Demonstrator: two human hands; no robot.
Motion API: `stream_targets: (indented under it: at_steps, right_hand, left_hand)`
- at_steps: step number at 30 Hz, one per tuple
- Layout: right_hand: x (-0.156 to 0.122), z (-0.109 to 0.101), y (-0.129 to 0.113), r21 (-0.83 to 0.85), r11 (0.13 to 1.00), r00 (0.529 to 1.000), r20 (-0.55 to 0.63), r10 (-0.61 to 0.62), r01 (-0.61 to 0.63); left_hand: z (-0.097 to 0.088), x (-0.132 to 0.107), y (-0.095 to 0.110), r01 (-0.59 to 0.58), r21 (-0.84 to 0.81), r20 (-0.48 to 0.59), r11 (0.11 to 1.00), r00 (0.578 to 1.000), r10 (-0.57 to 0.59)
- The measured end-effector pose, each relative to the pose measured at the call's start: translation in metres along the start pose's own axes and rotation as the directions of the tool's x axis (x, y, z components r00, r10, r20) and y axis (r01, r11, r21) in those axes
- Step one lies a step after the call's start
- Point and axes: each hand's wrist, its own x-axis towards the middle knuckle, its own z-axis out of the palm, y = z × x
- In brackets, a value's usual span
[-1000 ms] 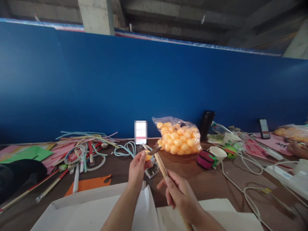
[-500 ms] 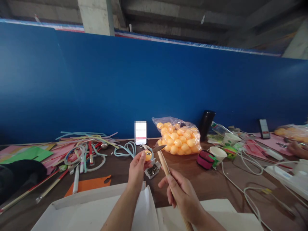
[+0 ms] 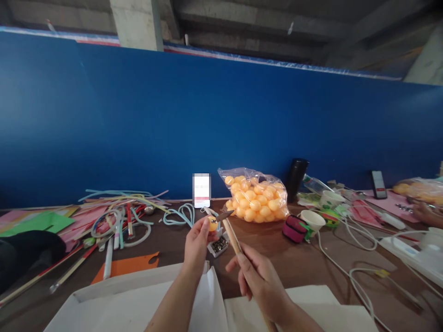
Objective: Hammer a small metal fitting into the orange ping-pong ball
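Note:
An orange table tennis ball (image 3: 211,227) is pinched between the thumb and fingers of my left hand (image 3: 196,243). Two shiny metal studs show on the side of it that faces right. My right hand (image 3: 259,275) is wrapped round the wooden handle of a hammer (image 3: 233,236), which slants up to the left. The dark pointed hammer head is right by the ball; I cannot tell whether they touch. Just below the ball, a small box (image 3: 218,247) of shiny metal tacks lies on the table, partly behind my left fingers.
A clear bag of orange balls (image 3: 258,200) stands behind my hands, near a phone (image 3: 202,196). Tubes and strips (image 3: 121,216) clutter the left. A paper cup (image 3: 312,220), a purple pouch (image 3: 294,228) and white cables are at right. White cardboard (image 3: 145,304) lies in front. Another person's hand (image 3: 425,214) is far right.
The hammer head has shifted slightly left and down, closer to the studs on the ball. Both hands keep their holds.

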Motion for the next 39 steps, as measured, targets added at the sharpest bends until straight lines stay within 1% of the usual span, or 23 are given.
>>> stream_targets:
  at_steps: [6, 9, 14, 17, 21, 24, 26, 28, 30, 32, 35, 39]
  right_hand:
    - [0.000, 0.000, 0.000, -0.041, 0.999, 1.000, 0.013, -0.004, 0.004]
    - [0.000, 0.001, 0.001, -0.035, 0.999, 1.000, 0.007, -0.013, 0.013]
    - [0.000, -0.001, 0.000, -0.029, 1.000, 1.000, 0.022, 0.007, -0.006]
    - [0.003, -0.005, 0.001, -0.006, 1.000, 0.999, -0.027, 0.020, -0.020]
    - [0.010, -0.013, 0.006, -0.019, 0.994, 0.985, -0.138, 0.102, -0.106]
    - [0.016, -0.021, 0.013, -0.106, 0.982, 0.971, -0.196, 0.135, -0.158]
    - [0.020, -0.025, 0.018, -0.202, 0.967, 0.969, -0.219, 0.110, -0.156]
    - [0.022, -0.029, 0.024, -0.331, 0.933, 0.969, -0.239, 0.060, -0.140]
    - [0.024, -0.031, 0.029, -0.460, 0.876, 0.971, -0.239, 0.032, -0.142]
    - [0.024, -0.032, 0.032, -0.548, 0.818, 0.973, -0.221, 0.064, -0.178]
    - [0.022, -0.032, 0.033, -0.627, 0.746, 0.971, -0.204, 0.122, -0.225]
    - [0.020, -0.031, 0.031, -0.708, 0.658, 0.965, -0.229, 0.128, -0.255]
  left_hand:
    - [-0.002, 0.002, -0.002, -0.022, 0.055, -0.003, 0.998, 1.000, 0.023]
    - [-0.002, 0.002, -0.003, -0.037, 0.077, -0.002, 0.996, 0.999, 0.037]
    - [-0.002, 0.001, -0.002, -0.036, 0.078, -0.011, 0.996, 0.999, 0.037]
    - [-0.001, 0.001, 0.000, -0.050, 0.068, -0.015, 0.996, 0.999, 0.051]
    - [0.000, 0.000, 0.002, -0.045, 0.057, -0.038, 0.997, 0.998, 0.047]
    - [0.000, -0.001, 0.002, -0.035, 0.062, -0.041, 0.997, 0.998, 0.038]
    - [0.000, -0.002, 0.003, -0.033, 0.067, -0.040, 0.997, 0.999, 0.036]
    - [0.000, -0.003, 0.004, -0.033, 0.067, -0.039, 0.997, 0.999, 0.036]
    - [0.000, -0.004, 0.005, -0.037, 0.062, -0.036, 0.997, 0.999, 0.040]
    - [0.001, -0.005, 0.007, -0.043, 0.059, -0.035, 0.997, 0.998, 0.045]
    - [0.001, -0.006, 0.008, -0.038, 0.058, -0.037, 0.998, 0.998, 0.040]
    - [0.001, -0.005, 0.008, -0.023, 0.068, -0.030, 0.997, 0.999, 0.025]
